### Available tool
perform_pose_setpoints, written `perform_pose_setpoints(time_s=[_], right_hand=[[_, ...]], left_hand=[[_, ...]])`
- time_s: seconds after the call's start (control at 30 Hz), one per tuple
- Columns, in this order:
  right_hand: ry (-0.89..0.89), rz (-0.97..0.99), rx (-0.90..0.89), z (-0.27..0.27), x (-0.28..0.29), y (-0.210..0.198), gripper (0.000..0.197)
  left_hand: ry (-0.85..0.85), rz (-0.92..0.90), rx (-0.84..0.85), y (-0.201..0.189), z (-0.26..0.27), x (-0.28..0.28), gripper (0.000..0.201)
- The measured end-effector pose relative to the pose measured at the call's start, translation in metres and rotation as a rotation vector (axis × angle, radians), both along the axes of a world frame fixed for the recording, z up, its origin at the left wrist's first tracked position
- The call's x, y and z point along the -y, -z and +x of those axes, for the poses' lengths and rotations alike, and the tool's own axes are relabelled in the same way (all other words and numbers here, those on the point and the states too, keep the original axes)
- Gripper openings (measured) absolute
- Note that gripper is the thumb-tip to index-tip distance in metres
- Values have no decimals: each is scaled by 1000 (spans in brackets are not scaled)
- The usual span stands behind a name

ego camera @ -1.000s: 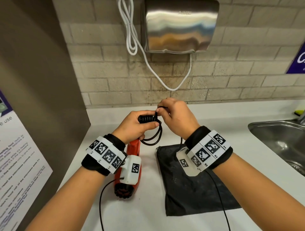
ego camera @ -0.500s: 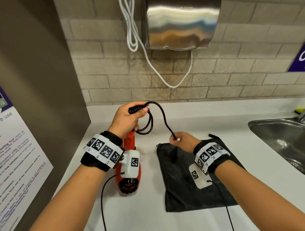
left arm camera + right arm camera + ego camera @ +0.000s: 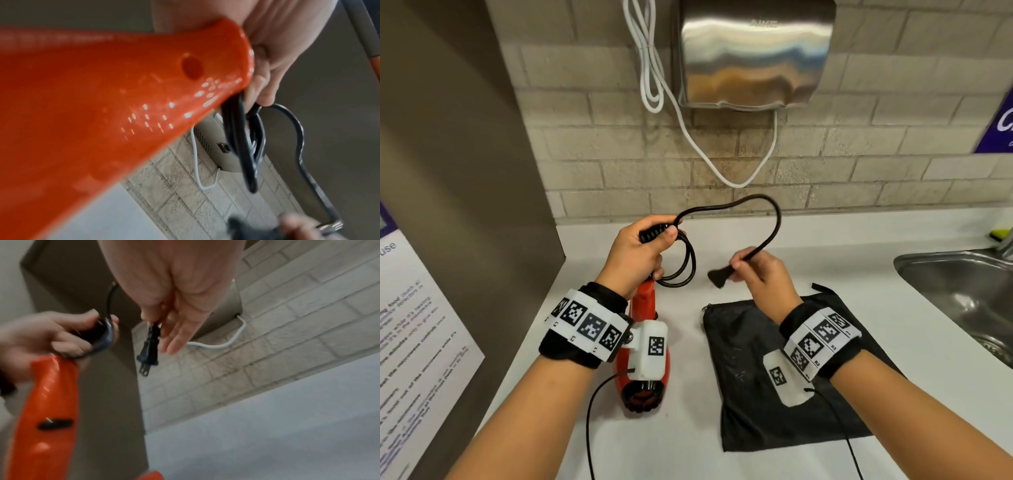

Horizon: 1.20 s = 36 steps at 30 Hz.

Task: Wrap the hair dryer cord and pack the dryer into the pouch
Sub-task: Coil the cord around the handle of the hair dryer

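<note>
Left hand (image 3: 635, 255): fingers curled round the handle end of the red dryer (image 3: 643, 359) and the black cord (image 3: 774, 219) coils, dryer held nozzle-down over the desk (image 3: 688, 455). Right hand (image 3: 763, 274): thumb and fingers pinch the cord just behind the plug (image 3: 148, 352), other fingers loosely extended. Black pouch (image 3: 756, 342) flat on desk, under right wrist. Readable writing: "use" on the left poster (image 3: 410, 329); other text blurred.
</note>
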State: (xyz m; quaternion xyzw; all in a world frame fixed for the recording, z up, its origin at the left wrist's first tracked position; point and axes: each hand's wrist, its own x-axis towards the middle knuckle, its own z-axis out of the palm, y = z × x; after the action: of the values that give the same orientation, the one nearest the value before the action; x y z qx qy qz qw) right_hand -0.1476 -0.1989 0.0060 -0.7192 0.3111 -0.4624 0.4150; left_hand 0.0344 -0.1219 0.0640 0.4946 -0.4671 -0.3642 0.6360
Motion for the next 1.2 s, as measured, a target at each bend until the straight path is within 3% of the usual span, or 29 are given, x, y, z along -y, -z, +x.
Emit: perform_pose_setpoints(time_s=[0.1, 0.17, 0.3, 0.5, 0.6, 0.77, 0.9, 1.0, 1.1, 1.2], right_hand=[[61, -166, 277, 10, -14, -19, 25], [52, -211, 324, 18, -19, -25, 19], [8, -285, 224, 30, -22, -25, 10], [59, -490, 48, 44, -19, -20, 12], [95, -431, -2, 52, -19, -21, 18], [-1, -329, -63, 61, -19, -26, 27], [-108, -332, -174, 58, -20, -16, 29], [-105, -405, -377, 40, -21, -8, 37], [5, -381, -632, 20, -11, 10, 27], [155, -191, -881, 4, 7, 31, 28]], left_hand=[[-18, -4, 3, 0, 0, 1, 14], [-33, -5, 10, 1, 0, 1, 12], [-20, 9, 16, 2, -1, 2, 12], [25, 11, 38, 2, -3, 2, 12], [79, 6, 59, 3, -7, 0, 12], [75, 1, 72, 4, -15, -1, 16], [25, -11, 36, 2, -6, -1, 19], [17, -5, -15, 0, 2, -4, 21], [9, -6, -34, -1, 7, -6, 19], [4, -7, -35, -1, 10, -7, 19]])
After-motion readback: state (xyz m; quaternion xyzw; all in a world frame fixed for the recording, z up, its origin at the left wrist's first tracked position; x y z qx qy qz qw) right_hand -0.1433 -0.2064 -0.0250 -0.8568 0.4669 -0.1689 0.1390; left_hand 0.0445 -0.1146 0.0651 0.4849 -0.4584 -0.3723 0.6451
